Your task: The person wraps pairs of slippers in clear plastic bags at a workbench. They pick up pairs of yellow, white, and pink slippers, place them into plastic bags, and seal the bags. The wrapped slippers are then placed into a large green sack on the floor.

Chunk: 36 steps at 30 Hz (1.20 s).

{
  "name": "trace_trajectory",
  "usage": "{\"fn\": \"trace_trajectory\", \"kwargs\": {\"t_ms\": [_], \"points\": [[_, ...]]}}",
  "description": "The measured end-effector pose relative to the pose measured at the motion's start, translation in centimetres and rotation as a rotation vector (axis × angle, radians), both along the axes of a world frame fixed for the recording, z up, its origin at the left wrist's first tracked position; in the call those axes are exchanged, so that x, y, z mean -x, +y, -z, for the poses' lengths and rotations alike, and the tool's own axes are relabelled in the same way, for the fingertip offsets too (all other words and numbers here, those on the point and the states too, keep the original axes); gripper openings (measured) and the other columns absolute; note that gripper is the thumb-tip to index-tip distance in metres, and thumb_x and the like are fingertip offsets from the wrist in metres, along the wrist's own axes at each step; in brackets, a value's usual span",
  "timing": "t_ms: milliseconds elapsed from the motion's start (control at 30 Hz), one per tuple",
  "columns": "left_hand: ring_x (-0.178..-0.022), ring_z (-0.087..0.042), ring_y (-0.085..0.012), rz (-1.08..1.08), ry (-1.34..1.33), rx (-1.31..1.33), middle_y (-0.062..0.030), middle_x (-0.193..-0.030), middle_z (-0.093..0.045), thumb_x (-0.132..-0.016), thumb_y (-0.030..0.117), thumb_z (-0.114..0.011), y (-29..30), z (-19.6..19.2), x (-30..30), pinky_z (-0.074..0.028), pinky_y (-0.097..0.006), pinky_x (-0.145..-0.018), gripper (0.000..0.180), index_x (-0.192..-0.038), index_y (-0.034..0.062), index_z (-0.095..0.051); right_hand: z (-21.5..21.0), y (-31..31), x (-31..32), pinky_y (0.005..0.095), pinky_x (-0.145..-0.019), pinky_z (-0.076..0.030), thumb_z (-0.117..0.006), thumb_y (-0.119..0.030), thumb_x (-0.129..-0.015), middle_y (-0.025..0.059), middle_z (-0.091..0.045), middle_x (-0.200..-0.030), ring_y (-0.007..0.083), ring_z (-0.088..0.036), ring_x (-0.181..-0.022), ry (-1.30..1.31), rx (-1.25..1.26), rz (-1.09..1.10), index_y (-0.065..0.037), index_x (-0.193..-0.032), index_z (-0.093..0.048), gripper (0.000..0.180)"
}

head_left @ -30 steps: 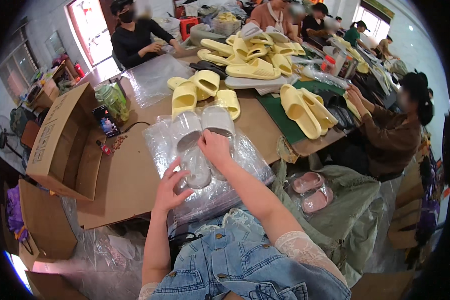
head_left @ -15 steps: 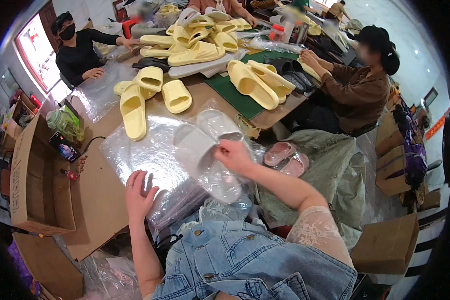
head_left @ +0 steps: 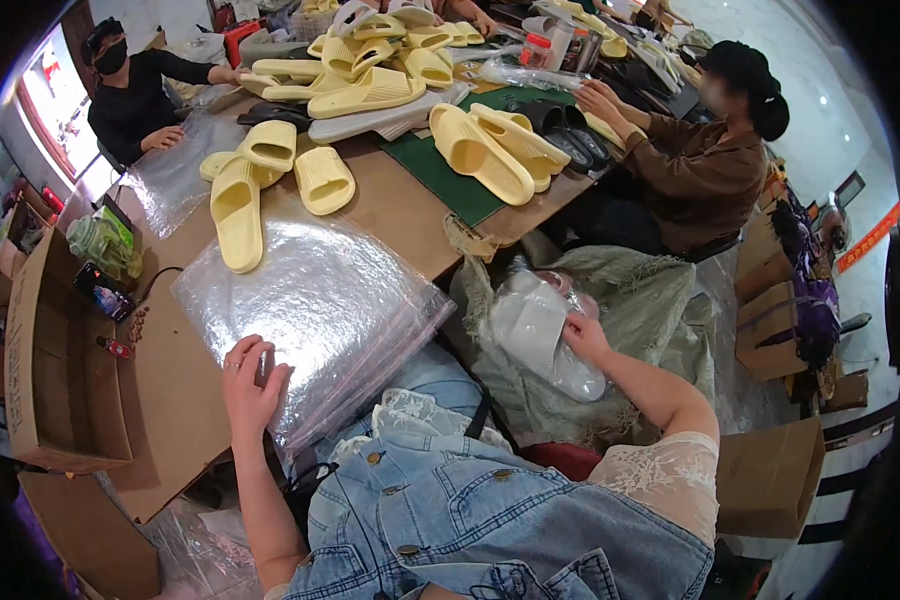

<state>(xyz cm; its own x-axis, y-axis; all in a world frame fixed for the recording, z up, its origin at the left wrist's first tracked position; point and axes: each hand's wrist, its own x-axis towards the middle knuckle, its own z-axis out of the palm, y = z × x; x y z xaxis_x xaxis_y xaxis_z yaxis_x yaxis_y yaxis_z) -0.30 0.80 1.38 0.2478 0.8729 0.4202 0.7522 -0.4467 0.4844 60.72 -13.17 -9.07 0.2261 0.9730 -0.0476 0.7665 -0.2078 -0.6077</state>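
Note:
Held over the open woven sack [head_left: 660, 300] on the right is a pair of pale grey slippers [head_left: 532, 330] in a clear plastic bag. My right hand [head_left: 585, 340] is closed on the bagged pair at its edge. Pink slippers [head_left: 582, 300] show partly behind the bag, inside the sack. My left hand [head_left: 253, 388], empty and with fingers apart, rests at the near left edge of a stack of clear plastic bags [head_left: 320, 290]. Just beyond the stack lie yellow slippers [head_left: 236, 210], one overlapping its far edge.
A heap of yellow slippers [head_left: 370, 92] fills the far table, with another yellow pair [head_left: 480, 155] on a green mat [head_left: 420, 165]. An open cardboard box [head_left: 65, 370] and a phone [head_left: 103, 292] are at left. Co-workers sit far left [head_left: 145, 100] and right [head_left: 685, 170].
My right hand has carried the bagged grey slippers from above the plastic bag stack rightward to the sack. The left hand stays on the stack. The whole view has shifted slightly.

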Motion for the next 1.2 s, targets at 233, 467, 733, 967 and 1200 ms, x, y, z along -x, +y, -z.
{"fn": "trace_trajectory", "kwargs": {"t_ms": [233,467,733,967,1200], "points": [[-0.117,-0.058,-0.0328,-0.006,0.016,-0.012,-0.0102,-0.127,-0.064,-0.081,0.019,-0.078,0.3,0.4,0.2,-0.048,-0.044,-0.099,0.034,-0.112,0.0071,-0.07,7.5,8.8,0.1,0.0486,-0.084,-0.056,-0.06,-0.036,-0.088,0.0195,-0.074,-0.099,0.0389,-0.071,-0.097,-0.409,0.393,-0.11,-0.007,-0.099,-0.075,0.035],[-0.119,-0.059,-0.033,0.0,0.006,0.021,-0.0115,-0.127,-0.065,-0.081,0.015,-0.077,0.2,-0.3,0.0,-0.048,-0.043,-0.1,0.031,-0.11,0.0061,-0.071,15.5,19.6,2.0,0.0489,-0.093,-0.055,-0.067,-0.027,-0.083,0.0228,-0.07,-0.115,0.0419,-0.067,-0.107,-0.282,0.179,0.309,-0.005,-0.113,-0.069,0.037],[-0.117,-0.06,-0.033,-0.007,-0.025,0.012,-0.0114,-0.126,-0.065,-0.081,0.017,-0.077,0.0,0.0,-0.1,-0.048,-0.043,-0.1,0.033,-0.112,0.0067,-0.071,3.5,20.8,3.6,0.0379,-0.084,-0.05,-0.062,-0.001,-0.086,0.0142,-0.062,-0.102,0.0283,-0.062,-0.091,0.213,-0.876,0.693,-0.001,-0.11,-0.06,0.024],[-0.114,-0.06,-0.0326,-0.015,-0.037,-0.032,-0.0097,-0.123,-0.065,-0.079,0.02,-0.08,-0.1,-0.2,-0.2,-0.05,-0.043,-0.095,0.032,-0.107,0.008,-0.072,-14.7,25.3,4.9,0.0444,-0.095,-0.046,-0.064,-0.004,-0.084,0.0145,-0.058,-0.12,0.032,-0.055,-0.116,-0.617,-0.974,0.206,-0.007,-0.12,-0.056,0.037],[-0.114,-0.06,-0.0342,-0.021,-0.054,0.005,-0.0123,-0.122,-0.066,-0.079,0.019,-0.079,-0.1,-0.5,-0.1,-0.049,-0.044,-0.097,0.03,-0.105,0.0074,-0.072,-16.5,30.8,1.0,0.0472,-0.093,-0.047,-0.073,-0.021,-0.082,0.0075,-0.065,-0.116,0.0299,-0.063,-0.11,-0.798,-0.368,0.199,-0.012,-0.125,-0.057,0.047]]}}
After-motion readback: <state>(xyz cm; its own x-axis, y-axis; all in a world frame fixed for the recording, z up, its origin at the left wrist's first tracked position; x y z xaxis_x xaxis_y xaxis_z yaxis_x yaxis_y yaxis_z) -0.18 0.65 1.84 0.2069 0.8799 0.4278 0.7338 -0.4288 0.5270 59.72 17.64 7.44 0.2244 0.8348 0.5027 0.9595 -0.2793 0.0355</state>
